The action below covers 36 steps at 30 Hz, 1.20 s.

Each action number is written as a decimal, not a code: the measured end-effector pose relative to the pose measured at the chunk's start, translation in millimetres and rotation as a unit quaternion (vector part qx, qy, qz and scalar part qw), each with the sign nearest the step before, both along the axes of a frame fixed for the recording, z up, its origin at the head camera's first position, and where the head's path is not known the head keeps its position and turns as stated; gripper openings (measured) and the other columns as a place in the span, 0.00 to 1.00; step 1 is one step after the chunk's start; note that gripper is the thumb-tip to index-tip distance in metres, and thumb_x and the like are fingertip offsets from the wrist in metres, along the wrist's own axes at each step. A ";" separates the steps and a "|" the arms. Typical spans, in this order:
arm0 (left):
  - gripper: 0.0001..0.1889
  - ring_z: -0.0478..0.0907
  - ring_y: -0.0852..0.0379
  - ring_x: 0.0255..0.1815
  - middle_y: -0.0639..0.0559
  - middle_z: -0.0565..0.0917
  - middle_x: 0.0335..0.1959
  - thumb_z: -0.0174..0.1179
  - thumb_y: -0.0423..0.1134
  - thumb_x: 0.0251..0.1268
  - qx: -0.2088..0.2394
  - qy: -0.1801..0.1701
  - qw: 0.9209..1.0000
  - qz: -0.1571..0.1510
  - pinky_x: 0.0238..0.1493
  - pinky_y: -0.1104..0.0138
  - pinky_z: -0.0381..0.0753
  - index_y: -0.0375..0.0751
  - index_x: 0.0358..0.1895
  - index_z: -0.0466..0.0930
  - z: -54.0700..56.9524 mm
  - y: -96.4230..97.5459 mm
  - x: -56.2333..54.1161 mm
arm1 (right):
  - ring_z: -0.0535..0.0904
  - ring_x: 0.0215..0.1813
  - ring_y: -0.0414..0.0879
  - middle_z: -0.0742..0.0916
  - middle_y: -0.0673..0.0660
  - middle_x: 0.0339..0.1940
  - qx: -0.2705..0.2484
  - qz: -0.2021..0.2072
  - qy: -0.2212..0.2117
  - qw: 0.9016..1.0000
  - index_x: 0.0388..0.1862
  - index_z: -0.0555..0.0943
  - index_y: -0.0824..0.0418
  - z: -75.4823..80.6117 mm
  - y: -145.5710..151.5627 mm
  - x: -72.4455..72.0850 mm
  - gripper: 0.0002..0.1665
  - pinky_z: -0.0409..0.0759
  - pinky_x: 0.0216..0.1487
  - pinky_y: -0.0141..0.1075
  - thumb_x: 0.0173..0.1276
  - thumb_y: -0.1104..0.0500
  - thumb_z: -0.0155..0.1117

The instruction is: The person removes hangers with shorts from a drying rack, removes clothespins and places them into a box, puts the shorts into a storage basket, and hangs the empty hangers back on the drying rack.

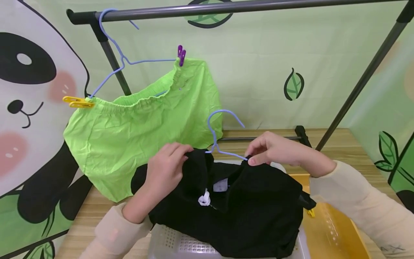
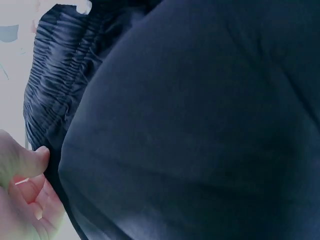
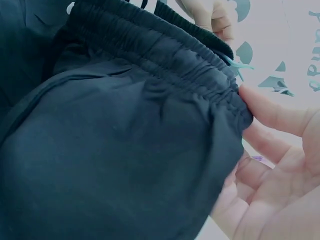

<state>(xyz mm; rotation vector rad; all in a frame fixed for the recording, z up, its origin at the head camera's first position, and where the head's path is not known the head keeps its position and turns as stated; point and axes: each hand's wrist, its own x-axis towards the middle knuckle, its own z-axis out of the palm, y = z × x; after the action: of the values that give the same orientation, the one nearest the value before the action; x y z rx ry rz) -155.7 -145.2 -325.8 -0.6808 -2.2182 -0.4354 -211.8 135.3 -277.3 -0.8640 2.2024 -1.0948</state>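
Observation:
Black shorts (image 1: pixel 258 205) with a gathered elastic waistband (image 3: pixel 150 45) and a white drawstring (image 1: pixel 204 198) are held up by both hands. My left hand (image 1: pixel 165 171) pinches the waistband at its left end, thumb on the cloth in the left wrist view. At the other end, my right hand (image 1: pixel 275 151) pinches the waistband together with the arm of a blue wire hanger (image 1: pixel 215 138). The hanger's hook stands free above the waist, and its lower part is hidden inside the shorts. A pale label (image 1: pixel 220 185) shows inside the waist opening.
Green shorts (image 1: pixel 129 133) hang behind from another blue hanger (image 1: pixel 123 59) on the rack bar (image 1: pixel 258 6), clipped by a yellow clothespin (image 1: pixel 78 102) and a purple clothespin (image 1: pixel 181 55). Below are a white perforated basket (image 1: pixel 168 248) and a yellow bin (image 1: pixel 339 223) on the wooden table (image 1: pixel 97 216).

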 end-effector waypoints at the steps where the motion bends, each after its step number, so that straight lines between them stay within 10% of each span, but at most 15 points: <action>1: 0.10 0.76 0.54 0.30 0.52 0.81 0.29 0.57 0.24 0.50 0.002 0.005 1.000 0.002 0.19 0.66 0.71 0.42 0.34 0.79 -0.4 0.1 0.0 | 0.69 0.22 0.40 0.78 0.51 0.21 0.002 0.006 -0.003 1.000 0.33 0.79 0.69 0.2 0.4 0.0 0.08 0.70 0.23 0.30 0.57 0.64 0.60; 36: 0.08 0.76 0.50 0.34 0.48 0.82 0.31 0.56 0.24 0.51 0.058 -0.007 0.997 0.043 0.27 0.61 0.74 0.38 0.32 0.79 -0.1 -31.4 6.0 | 0.73 0.24 0.48 0.78 0.50 0.21 0.003 -0.022 -0.037 0.999 0.33 0.77 0.70 -17.6 58.8 -2.9 0.10 0.77 0.30 0.36 0.60 0.62 0.58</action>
<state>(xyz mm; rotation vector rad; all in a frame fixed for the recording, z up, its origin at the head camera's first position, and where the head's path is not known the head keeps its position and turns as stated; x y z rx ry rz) -149.7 -176.5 -325.9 -0.5204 -2.2074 -0.5227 -214.7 194.1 -294.9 -0.7645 2.1714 -1.1228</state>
